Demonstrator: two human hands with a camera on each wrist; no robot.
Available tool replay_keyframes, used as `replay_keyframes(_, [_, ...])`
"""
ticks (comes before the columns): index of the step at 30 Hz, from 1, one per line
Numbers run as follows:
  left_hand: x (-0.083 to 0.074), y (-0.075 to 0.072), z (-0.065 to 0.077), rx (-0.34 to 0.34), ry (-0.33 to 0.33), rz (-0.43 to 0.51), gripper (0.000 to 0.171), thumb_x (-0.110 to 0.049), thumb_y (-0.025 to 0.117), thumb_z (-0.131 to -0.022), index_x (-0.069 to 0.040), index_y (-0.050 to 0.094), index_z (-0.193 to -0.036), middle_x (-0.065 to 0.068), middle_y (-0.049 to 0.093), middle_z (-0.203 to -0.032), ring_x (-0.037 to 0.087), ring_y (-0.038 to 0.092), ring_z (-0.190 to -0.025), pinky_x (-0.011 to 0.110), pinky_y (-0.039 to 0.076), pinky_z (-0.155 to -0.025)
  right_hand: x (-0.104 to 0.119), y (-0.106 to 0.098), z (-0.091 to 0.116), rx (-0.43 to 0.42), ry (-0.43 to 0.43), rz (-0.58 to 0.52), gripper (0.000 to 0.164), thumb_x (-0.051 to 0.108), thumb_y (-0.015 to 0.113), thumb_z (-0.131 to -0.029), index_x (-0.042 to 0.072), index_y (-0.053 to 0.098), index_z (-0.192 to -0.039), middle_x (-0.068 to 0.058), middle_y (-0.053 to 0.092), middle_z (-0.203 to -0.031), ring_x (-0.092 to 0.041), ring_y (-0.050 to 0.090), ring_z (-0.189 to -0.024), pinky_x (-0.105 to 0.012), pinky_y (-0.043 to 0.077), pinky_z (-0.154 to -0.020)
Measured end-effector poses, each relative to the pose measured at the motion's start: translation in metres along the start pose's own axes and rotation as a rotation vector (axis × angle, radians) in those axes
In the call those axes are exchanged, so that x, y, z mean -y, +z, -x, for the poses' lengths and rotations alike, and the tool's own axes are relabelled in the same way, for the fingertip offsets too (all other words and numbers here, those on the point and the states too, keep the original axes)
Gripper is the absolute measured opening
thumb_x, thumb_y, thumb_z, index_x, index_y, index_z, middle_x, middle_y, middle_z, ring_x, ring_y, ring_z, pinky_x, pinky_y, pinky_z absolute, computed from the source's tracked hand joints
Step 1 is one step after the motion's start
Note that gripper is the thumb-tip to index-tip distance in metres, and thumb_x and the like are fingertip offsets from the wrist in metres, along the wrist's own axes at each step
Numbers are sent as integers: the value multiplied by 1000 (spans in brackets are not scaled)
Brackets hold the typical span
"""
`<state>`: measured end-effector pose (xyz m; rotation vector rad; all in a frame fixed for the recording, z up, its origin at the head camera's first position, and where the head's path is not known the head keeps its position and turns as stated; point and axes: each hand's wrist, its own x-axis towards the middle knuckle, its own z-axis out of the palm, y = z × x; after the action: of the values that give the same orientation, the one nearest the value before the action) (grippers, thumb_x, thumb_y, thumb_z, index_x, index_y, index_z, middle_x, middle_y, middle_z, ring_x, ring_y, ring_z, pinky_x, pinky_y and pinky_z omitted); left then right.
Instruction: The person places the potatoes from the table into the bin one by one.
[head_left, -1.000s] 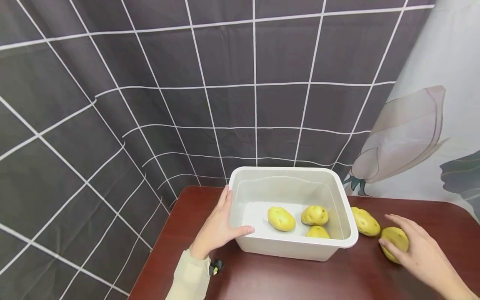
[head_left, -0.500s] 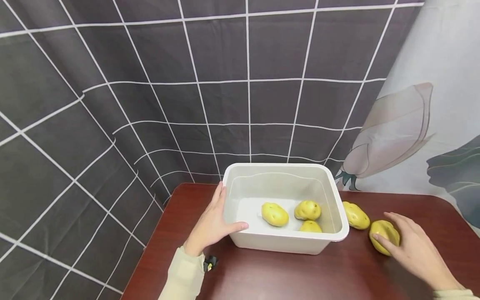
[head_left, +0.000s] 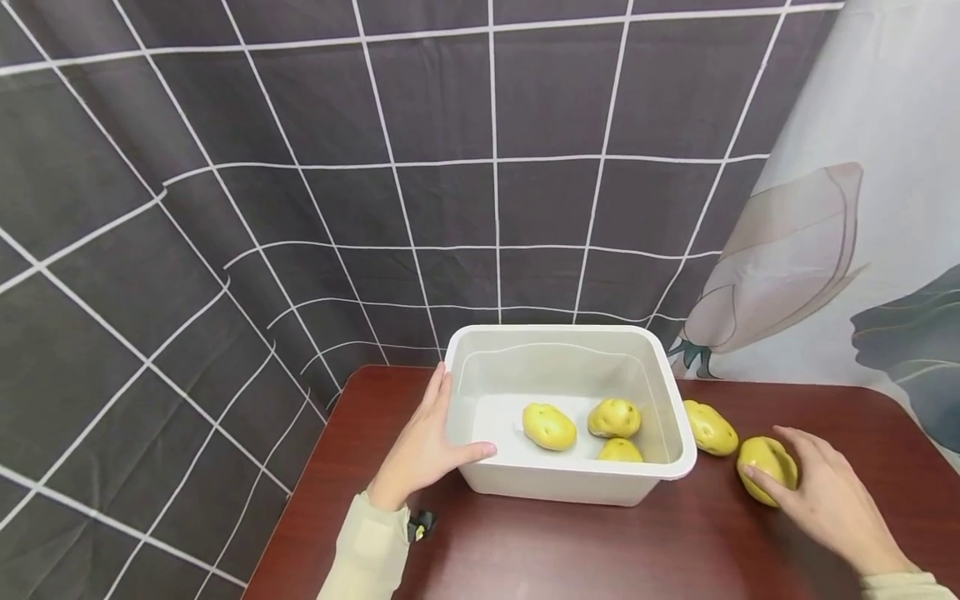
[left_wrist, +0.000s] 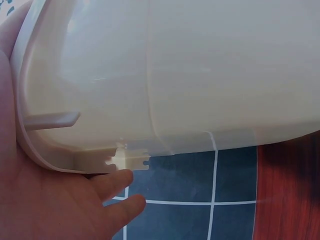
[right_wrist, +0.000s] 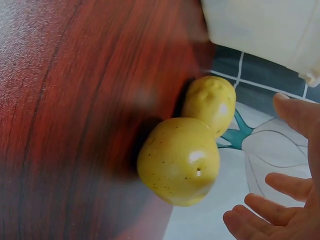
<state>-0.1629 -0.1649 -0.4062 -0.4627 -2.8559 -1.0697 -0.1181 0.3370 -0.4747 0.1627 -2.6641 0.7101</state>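
My left hand [head_left: 423,454] rests on the left end of a white plastic tub [head_left: 562,487]. Its thumb lies across the front rim, and the fingers stretch along the left side. At the right, my right hand [head_left: 832,492] hovers over a yellow potato [head_left: 759,477], thumb and fingers spread apart. The right wrist view shows a gap between those fingers and the potato [right_wrist: 177,162]. Another potato [head_left: 708,427] lies just beyond it, beside the tub. Inside the tub are three potatoes: one in the middle [head_left: 550,427], one to the right [head_left: 615,417] and one partly hidden by the front wall [head_left: 620,451].
The tub and the loose potatoes stand on a dark red wooden table [head_left: 570,550]. Behind and to the left hangs a dark curtain [head_left: 420,208] with white grid lines. A pale cloth with a flower print [head_left: 787,250] hangs at the back right.
The head view has shifted a little, so everything sits slightly further left and higher. Tub, potatoes and left hand keep their places; the right hand stays over the same potato.
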Motion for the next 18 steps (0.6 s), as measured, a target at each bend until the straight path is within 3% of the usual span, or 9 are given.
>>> replay_keyframes(7, [-1,1,0,-6,-4,12,123,-60,82,-74,-4,14,-160,1,2,-169,29,22,-150,52,30,-115,-2,-2,-1,6,21,15,73,31,82,-82,-11,49,-132,-37,48,-128,-56,40,-115,-70,29,-96])
replay_keyframes(18, [-1,1,1,-8,-4,16,125,-65,80,-74,-3,15,-160,2,2,-169,29,23,-150,51,30,-116,-9,5,3,12,46,10,76,34,83,-81,-12,49,-131,-38,49,-123,-55,43,-111,-66,33,-88])
